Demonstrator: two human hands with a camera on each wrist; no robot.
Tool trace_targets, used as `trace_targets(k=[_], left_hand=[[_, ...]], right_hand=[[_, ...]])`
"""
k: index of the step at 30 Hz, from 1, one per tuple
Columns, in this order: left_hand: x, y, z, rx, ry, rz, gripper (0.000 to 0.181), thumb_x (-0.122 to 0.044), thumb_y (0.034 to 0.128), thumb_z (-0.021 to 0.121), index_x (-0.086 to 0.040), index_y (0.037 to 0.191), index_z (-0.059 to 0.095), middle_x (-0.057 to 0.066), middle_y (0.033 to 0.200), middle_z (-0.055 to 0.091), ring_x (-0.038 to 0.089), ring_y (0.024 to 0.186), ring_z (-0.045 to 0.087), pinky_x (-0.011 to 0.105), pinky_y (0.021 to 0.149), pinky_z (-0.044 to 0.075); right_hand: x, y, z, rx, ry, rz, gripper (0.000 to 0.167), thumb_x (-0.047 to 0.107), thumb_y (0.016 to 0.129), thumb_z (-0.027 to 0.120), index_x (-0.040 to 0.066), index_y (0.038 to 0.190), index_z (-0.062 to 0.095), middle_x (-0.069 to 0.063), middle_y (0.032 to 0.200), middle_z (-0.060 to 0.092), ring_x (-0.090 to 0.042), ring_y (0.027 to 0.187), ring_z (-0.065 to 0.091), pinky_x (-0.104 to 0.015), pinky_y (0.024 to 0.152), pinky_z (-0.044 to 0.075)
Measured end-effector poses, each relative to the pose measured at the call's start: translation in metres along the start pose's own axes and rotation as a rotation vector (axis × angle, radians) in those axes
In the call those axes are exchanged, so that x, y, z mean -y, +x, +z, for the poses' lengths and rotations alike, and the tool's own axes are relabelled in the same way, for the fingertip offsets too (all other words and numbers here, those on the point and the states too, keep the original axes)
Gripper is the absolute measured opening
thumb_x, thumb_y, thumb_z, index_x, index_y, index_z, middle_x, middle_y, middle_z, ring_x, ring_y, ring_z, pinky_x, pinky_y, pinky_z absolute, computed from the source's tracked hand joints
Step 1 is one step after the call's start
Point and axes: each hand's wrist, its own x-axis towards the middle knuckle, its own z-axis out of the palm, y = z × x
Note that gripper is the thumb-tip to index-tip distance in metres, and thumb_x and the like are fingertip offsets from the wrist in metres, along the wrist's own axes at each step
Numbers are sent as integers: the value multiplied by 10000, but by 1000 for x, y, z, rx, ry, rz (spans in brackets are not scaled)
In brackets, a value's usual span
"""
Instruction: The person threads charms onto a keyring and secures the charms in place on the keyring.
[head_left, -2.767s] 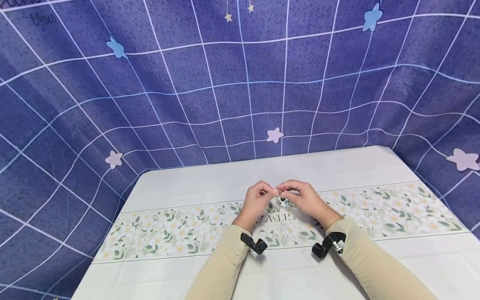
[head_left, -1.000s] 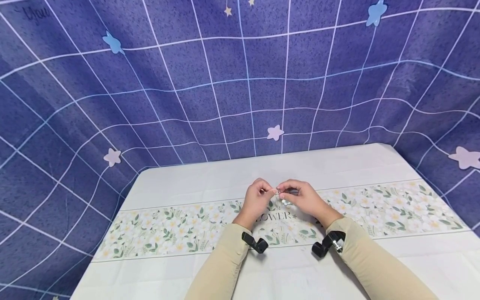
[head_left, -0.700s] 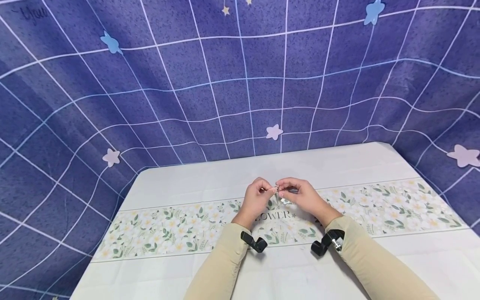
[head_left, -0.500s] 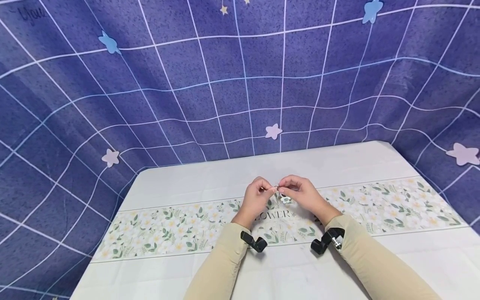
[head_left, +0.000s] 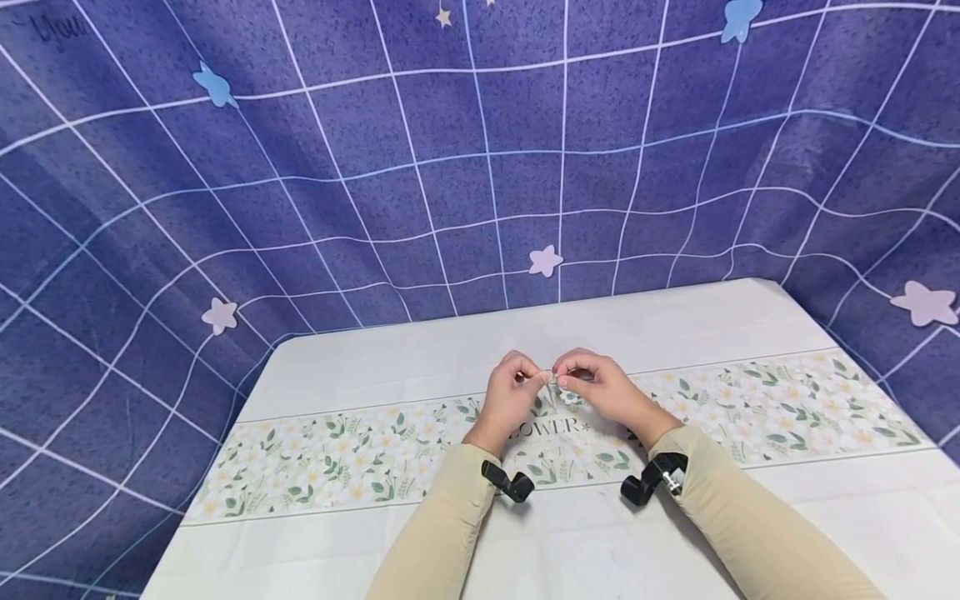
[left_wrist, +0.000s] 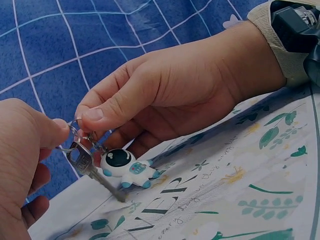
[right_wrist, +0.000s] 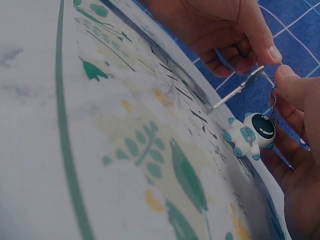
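Note:
Held up over the middle of the table is a metal key ring (left_wrist: 75,131), pinched from both sides. My left hand (head_left: 513,400) grips its left part between thumb and index finger. With thumb and forefinger, my right hand (head_left: 607,396) pinches the right side of the ring. From the ring hangs a silver key (left_wrist: 90,167), its blade pointing down. A white and teal astronaut keychain charm (right_wrist: 251,134) dangles by a short chain below the right fingers. Fingertips hide part of the ring, so whether it is spread apart I cannot tell.
A white table (head_left: 360,358) carries a flower-printed band (head_left: 330,458) with lettering. Behind it hangs a blue-purple curtain (head_left: 420,200) with a grid and stars. Black wrist cameras (head_left: 517,487) are strapped on both beige sleeves.
Both hands stay close together, shifting only slightly. The fingertips have moved a little apart at the ring, and the charm has swung under the right hand. The head view has tilted slightly.

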Motion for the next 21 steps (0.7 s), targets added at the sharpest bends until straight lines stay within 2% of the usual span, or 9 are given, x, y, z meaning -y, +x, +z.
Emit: trace_targets(k=[5,9,14,17,21], left_hand=[[0,1,1,-37,-9,-23,213,-40,890,750,-9,746,596,98,858,576,120,781,485,253,734,385],[-2,0,2,-39,2,-34,194,-11,894,733,49,771,596,178,888,589,131,779,475,248,723,379],[-26,-5,-3,-15,-9,-28,166,47,897,697,104,791,583,228,890,578,159,777,479,281,733,394],[-41,-10,-7,-13,-27,-13,159,49,894,695,94,790,584,199,874,577,147,771,485,276,729,404],[-39,-9,-7,-17,-41,-16,158,47,893,700,100,789,591,200,876,584,160,771,490,286,728,407]], right_hand=[[-1,-1,0,13,-2,-41,42,-15,938,670,-32,973,685,-196,1097,662,-164,1000,632,-309,883,545],[-1,-1,0,13,-7,-34,76,-4,942,669,-33,1008,691,-181,1076,684,-154,992,644,-289,870,543],[0,0,1,8,-19,31,84,35,936,697,-7,1008,709,-143,1041,718,-150,955,663,-251,849,539],[0,0,1,14,-22,56,86,36,940,695,-11,1011,709,-151,1023,722,-125,920,663,-232,826,538],[-2,1,2,18,-35,71,89,5,951,671,-42,1022,695,-190,1010,710,-123,880,653,-220,790,533]])
